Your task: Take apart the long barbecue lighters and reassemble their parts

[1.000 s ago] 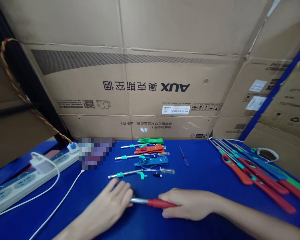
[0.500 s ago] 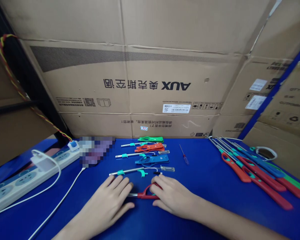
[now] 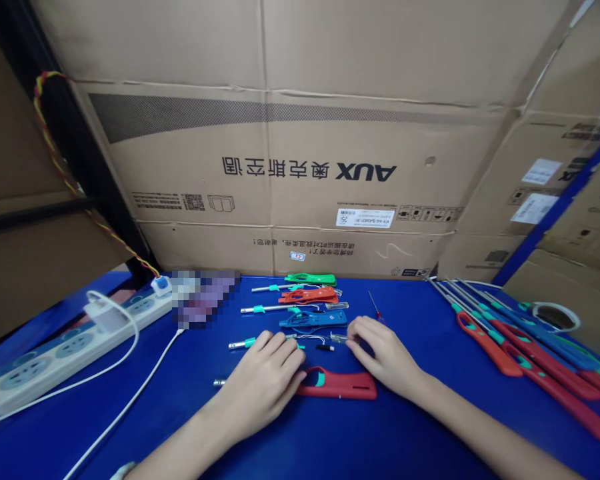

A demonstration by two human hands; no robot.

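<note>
Left grip [image 3: 269,381] — red lighter [image 3: 347,387] underneath.

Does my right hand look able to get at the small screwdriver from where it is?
Probably yes. Your right hand is just in front of the small screwdriver, seemingly covering part of its handle, and I see nothing else in the way.
</note>
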